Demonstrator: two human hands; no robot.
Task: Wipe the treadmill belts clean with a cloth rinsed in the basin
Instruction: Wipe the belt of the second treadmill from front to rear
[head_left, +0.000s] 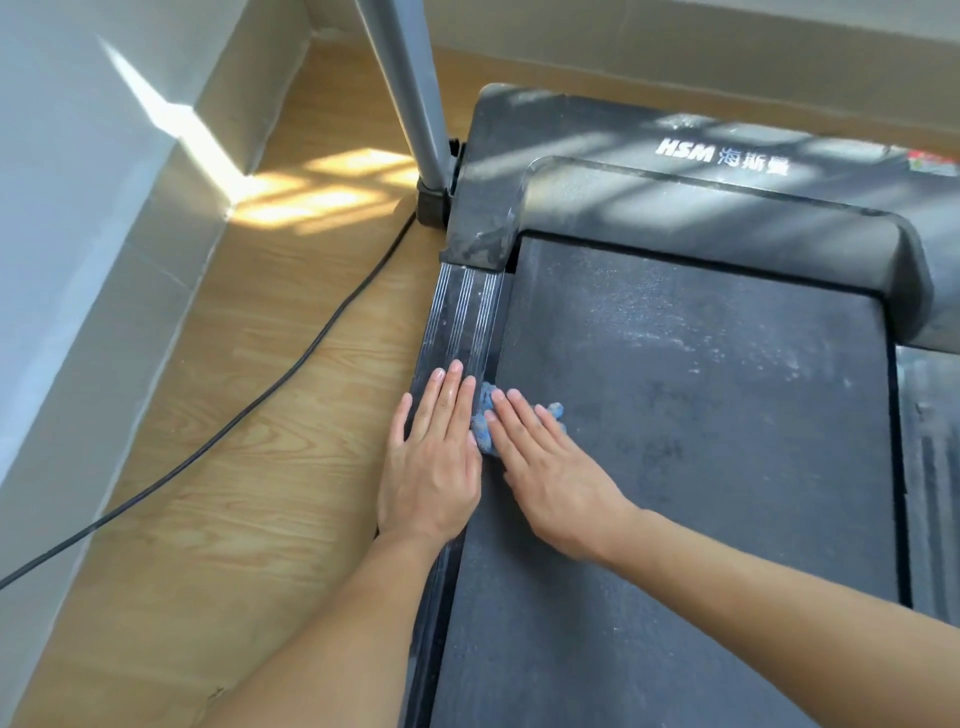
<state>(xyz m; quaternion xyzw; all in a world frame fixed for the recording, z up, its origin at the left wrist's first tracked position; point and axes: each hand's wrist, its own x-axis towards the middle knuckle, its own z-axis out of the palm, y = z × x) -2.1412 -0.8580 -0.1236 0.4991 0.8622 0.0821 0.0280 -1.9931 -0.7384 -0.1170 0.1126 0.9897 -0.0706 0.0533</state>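
Note:
A dark treadmill belt (691, 415) fills the right half of the view, dusty with pale specks toward its far end. A small blue cloth (484, 415) lies bunched at the belt's left edge. My right hand (545, 467) presses flat on the cloth with straight fingers. My left hand (436, 457) lies flat beside it, on the ribbed left side rail (462, 317), its fingers touching the cloth's left side. Most of the cloth is hidden under my hands.
The treadmill's motor cover (675, 171) with white lettering lies at the far end. A grey upright post (410, 88) rises at the treadmill's front left corner. A black cable (249, 405) runs across the wooden floor (234, 467) to the left. White walls bound the floor.

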